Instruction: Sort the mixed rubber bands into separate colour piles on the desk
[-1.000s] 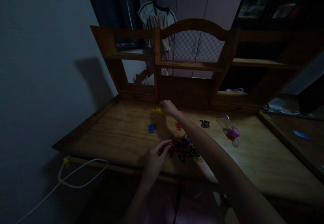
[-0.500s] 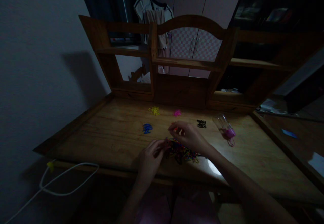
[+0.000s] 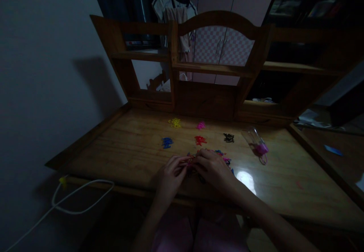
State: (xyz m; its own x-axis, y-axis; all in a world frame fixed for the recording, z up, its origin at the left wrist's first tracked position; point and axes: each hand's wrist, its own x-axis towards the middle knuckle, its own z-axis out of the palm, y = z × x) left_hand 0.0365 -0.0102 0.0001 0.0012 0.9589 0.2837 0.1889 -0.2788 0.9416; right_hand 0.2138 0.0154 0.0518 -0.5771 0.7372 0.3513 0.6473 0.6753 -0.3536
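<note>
Surface: a wooden desk, smooth and grained, was dimly lit; a white glare was reflected from its top, right of the hands. A wooden hutch was fitted along the back, with open compartments and an arched top rail. The desk was flanked at left by a plain wall; a white cable was looped by the near left corner. Beyond, a wardrobe with checked door panels and a pale, dark-trimmed shirt on a hanger were seen.

Contents: thin, small pieces were grouped by colour. A yellow pile and a pink pile were placed farthest back; a blue pile, a red pile and a black pile were set nearer. A clear container with a purple cap was laid at right.

Hands: a mixed heap, multicoloured and tangled, was partly covered by the right hand, its fingers curled downward. The left hand was held at the heap's left edge, thumb and fingers bent inward. Whether any piece was gripped by either could not be told.
</note>
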